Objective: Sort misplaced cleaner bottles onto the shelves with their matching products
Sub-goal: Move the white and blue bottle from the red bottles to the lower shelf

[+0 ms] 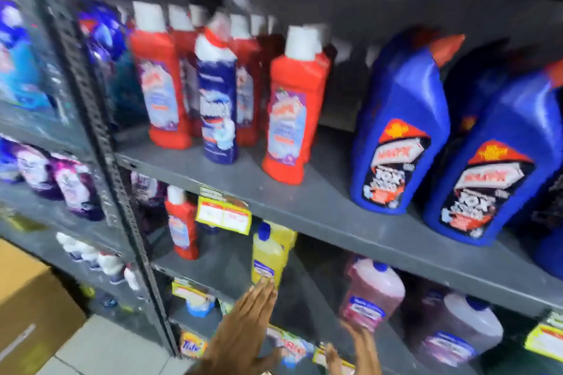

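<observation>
Cardboard box [27,310] fills the lower left corner, cut off by the frame edge, with a strip of pale floor tile beside it. Right of it stands the grey metal shelving [304,207], its perforated upright slanting down through the left third of the view; the whole scene is smeared by motion, so most labels cannot be read.

On the upper shelf a cluster of red bottles [158,76] with white caps stands upright, and among them a dark blue bottle [217,106] with a white shoulder and red cap sits at the front, touching or just beside its red neighbours. Further right, two large blue jugs [399,131] with orange-red caps stand side by side, the rightmost partly cut off.

One shelf down, a lone red bottle [182,222] stands near the upright, then a yellow bottle [268,256] with a blue cap below a yellow price tag [224,215].

The left hand [243,323] reaches up from the bottom edge, palm flat and fingers [265,288] straight and together, empty, their tips at the base of the yellow bottle; contact is probably there but blur hides it. The right hand [358,350] is lower, heavily blurred and cut off at the wrist, apparently spread with nothing in it, just below a pink bottle [373,295] that leans on that shelf.
</observation>
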